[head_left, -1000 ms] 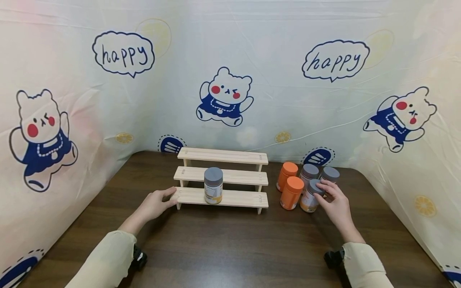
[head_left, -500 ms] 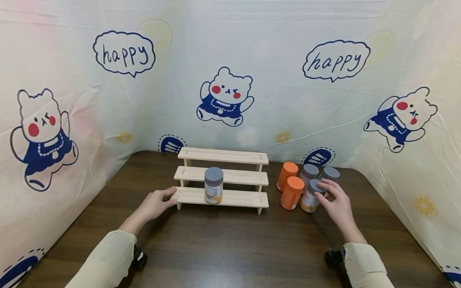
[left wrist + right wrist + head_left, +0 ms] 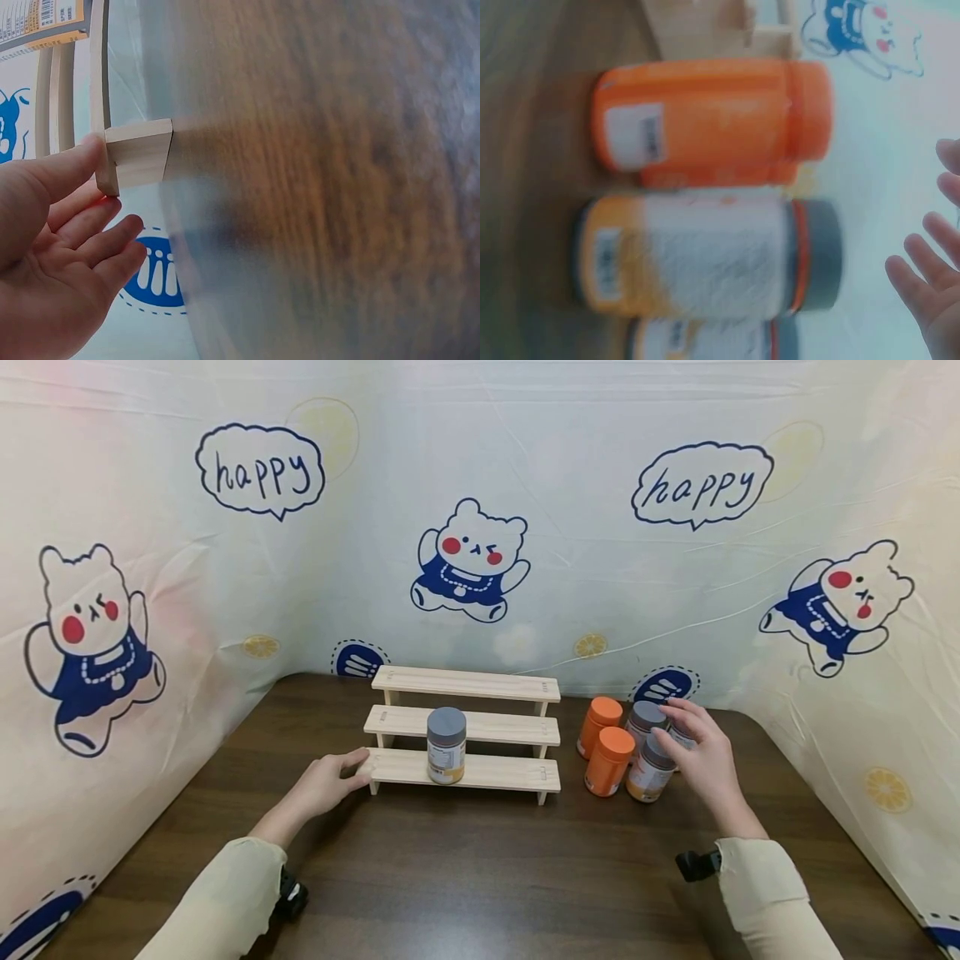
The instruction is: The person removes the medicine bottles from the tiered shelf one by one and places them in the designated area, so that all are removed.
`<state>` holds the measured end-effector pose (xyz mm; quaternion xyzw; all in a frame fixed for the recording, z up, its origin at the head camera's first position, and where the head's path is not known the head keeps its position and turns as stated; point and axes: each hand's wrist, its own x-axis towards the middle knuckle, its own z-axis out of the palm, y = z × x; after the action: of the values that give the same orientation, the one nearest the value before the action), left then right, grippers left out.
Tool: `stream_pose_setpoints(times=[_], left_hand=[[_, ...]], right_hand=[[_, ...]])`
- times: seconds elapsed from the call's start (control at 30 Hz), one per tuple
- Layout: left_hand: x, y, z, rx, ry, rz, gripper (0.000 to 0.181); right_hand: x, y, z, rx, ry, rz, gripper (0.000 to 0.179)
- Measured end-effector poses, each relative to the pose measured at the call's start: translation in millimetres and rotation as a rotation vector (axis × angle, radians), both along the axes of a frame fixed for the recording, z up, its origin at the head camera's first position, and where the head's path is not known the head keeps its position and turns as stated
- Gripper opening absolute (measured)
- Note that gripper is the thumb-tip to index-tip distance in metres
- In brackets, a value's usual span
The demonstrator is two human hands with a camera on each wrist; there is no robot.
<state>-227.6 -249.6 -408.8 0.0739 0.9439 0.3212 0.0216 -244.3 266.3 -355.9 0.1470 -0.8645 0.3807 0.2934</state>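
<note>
A three-tier wooden shelf stands mid-table, with a grey-lidded jar on its lowest step. My left hand lies open at the shelf's left end, thumb touching the end of the wood. To the right of the shelf stand two orange jars and several grey-lidded jars. My right hand hovers over the rear grey-lidded jars, partly hiding one, with fingers spread and holding nothing. In the right wrist view the fingers float clear of an orange jar and a grey-lidded jar.
The dark wooden table is walled on three sides by a white cloth printed with bears. The jar cluster stands close to the back right corner of the cloth.
My right hand has risen off the front grey-lidded jar and moved back over the rear jars. The left hand and the shelf have not moved.
</note>
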Motion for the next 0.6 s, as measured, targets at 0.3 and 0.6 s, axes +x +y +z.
stream_pose_setpoints(times=[0.3,0.6], left_hand=[[-1.1,-0.6,-1.3,-0.011,0.010,0.001,0.051],[-0.5,-0.8,-1.3,-0.004,0.010,-0.001,0.052]], right_hand=[[-6.4,-32.7,30.0,0.004,0.019,0.144,0.036],[10.3,-89.4,61.6,0.004,0.028,0.282,0.035]])
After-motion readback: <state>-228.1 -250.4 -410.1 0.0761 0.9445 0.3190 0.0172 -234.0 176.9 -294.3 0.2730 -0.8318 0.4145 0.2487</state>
